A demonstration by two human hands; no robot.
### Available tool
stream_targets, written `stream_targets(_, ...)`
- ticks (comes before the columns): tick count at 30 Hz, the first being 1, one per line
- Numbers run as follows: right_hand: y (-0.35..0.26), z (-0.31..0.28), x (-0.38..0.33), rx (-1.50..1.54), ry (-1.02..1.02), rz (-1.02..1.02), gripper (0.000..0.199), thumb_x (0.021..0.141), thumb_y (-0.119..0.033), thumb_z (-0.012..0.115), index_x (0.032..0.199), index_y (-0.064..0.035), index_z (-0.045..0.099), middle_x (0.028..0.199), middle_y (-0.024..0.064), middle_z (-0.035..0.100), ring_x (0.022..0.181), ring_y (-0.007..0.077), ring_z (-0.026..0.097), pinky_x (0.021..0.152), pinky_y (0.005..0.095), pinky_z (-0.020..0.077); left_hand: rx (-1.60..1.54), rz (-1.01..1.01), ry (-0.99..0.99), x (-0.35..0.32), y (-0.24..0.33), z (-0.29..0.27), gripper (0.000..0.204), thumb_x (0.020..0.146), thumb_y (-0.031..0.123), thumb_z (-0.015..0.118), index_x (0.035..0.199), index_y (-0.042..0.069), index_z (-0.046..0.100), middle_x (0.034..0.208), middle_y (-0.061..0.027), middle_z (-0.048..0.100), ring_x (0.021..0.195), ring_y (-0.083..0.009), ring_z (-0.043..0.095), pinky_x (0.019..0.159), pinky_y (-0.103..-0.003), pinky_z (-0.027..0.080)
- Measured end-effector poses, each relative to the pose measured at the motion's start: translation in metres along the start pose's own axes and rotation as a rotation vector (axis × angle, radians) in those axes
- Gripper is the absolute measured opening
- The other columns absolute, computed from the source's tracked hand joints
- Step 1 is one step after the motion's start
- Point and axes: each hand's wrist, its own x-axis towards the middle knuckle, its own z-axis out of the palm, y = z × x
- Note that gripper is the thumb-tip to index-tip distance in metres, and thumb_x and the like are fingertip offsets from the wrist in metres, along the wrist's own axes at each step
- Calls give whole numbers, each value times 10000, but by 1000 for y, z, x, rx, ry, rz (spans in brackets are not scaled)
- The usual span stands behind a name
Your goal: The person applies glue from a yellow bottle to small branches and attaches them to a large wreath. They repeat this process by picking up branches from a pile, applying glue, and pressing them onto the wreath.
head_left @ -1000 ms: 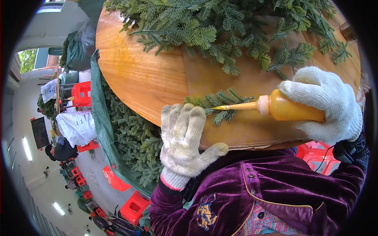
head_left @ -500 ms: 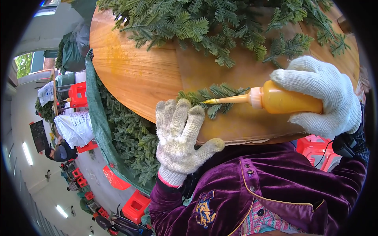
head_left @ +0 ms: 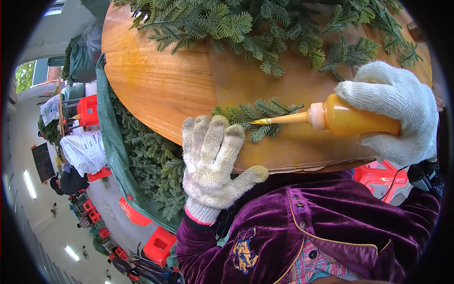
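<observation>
My right hand (head_left: 402,111), in a white knit glove, is wrapped round a squeeze bottle (head_left: 352,117) filled with yellow-orange liquid. The bottle lies nearly level, and its long tapered nozzle points left. The nozzle's yellow tip is over a small green fir-like sprig (head_left: 257,134) on the table. My left hand (head_left: 208,163), gloved in white with stained fingertips, is stretched out with its fingers extended. Its fingertips are at the sprig's left end; whether they press on it I cannot tell.
Green branches (head_left: 269,33) are heaped across the far side of the wooden table (head_left: 161,90). A brown sheet (head_left: 302,154) covers its near part. To the left, a green sack (head_left: 113,146) holds more branches (head_left: 156,165). Red stools (head_left: 160,246) and another person (head_left: 71,181) appear farther off.
The bottle in my right hand has shifted slightly to the right, its tip moving along the sprig. My left hand stays stretched out at the sprig's left end.
</observation>
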Motion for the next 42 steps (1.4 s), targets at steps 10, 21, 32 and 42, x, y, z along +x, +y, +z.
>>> stream_targets(10, -22, 2, 16, -65, 97, -8, 842, 557, -39, 717, 1387, -38, 575, 955, 195, 649, 734, 331, 625, 639, 421, 504, 18, 26, 19, 1, -1, 1, 775, 720, 644, 754, 1166, 15, 672, 1204, -225, 608, 1174, -478, 541, 1109, -651, 312)
stream_targets(21, -29, -17, 7, -181, -25, 99, 872, 519, 22, 733, 1372, -85, 584, 1060, 203, 658, 897, 400, 671, 731, 460, 540, 4, 34, 17, 5, -2, 1, 762, 726, 657, 739, 1131, 16, 664, 1178, -213, 587, 1149, -475, 530, 1088, -652, 315)
stream_targets(32, -32, -5, -6, -112, 64, 192, 807, 539, 12, 747, 1331, -80, 626, 999, 193, 646, 834, 368, 659, 683, 441, 517, 45, 48, 25, 1, -3, 4, 773, 727, 672, 736, 1123, 14, 657, 1156, -217, 580, 1123, -466, 535, 1086, -639, 321)
stream_targets(42, -33, 5, -28, 15, 177, 286, 712, 569, -12, 768, 1274, -54, 675, 960, 185, 641, 786, 335, 648, 649, 414, 498, 47, 52, 39, 1, -4, 6, 802, 722, 655, 766, 1183, 9, 652, 1239, -232, 591, 1207, -472, 530, 1145, -634, 287)
